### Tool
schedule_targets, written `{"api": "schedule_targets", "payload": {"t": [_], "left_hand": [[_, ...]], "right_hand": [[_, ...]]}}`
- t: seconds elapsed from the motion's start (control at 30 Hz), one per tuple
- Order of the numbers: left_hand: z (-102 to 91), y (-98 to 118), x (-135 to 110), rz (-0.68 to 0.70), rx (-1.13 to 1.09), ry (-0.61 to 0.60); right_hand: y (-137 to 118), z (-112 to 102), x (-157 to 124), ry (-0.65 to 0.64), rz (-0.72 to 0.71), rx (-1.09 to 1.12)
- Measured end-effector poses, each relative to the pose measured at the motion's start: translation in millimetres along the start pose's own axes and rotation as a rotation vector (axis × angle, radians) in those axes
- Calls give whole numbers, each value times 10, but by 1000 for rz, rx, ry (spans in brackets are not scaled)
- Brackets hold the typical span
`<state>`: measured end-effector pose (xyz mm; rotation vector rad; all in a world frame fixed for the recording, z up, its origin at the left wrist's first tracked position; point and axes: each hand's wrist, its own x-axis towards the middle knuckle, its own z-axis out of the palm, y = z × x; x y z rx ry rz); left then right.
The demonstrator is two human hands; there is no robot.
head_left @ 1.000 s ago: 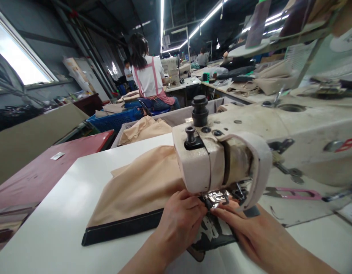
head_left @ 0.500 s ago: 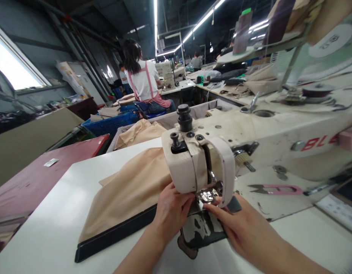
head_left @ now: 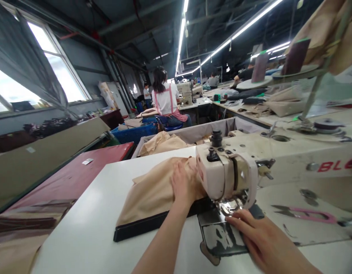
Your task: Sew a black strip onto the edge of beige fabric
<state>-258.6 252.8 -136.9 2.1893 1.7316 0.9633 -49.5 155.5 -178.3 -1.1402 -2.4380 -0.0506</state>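
My left hand (head_left: 183, 184) lies on a tan fabric piece (head_left: 149, 190), fingers stretched out flat, left of the sewing machine head (head_left: 214, 173). A black band (head_left: 141, 228) runs along the fabric's near edge and reaches toward the presser foot (head_left: 230, 206). My right hand (head_left: 260, 232) is low by the foot, its fingers stretched toward the front of it and the fingertips close to the metal plate (head_left: 221, 236). Nothing shows clearly in those fingers. The machine head hides part of the fabric.
Pink-handled thread snips (head_left: 309, 214) lie on the machine bed at right. Behind the white table (head_left: 87, 213) stands a grey-lined bin (head_left: 216, 125) with tan fabric. A red-covered surface (head_left: 93, 167) is at left. A co-worker (head_left: 167, 99) sits ahead, facing away.
My left hand has left the presser foot area and moved up and left onto the fabric, its fingers opening out. My right hand stays by the foot. The view has shifted left and up.
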Motion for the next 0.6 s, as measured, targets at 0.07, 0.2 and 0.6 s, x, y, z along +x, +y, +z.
{"api": "schedule_targets", "payload": {"t": [0.07,0.2,0.6], "left_hand": [[21,-32,16,-5,42,-73],[-324,-224,-312,162,63,-305],[-917,141,-1462,148,-653,-53]], "right_hand": [[11,27,-30,7,22,-25],[54,85,-55,25,73,-7],[-954,-267,20,235,-19,539]]}}
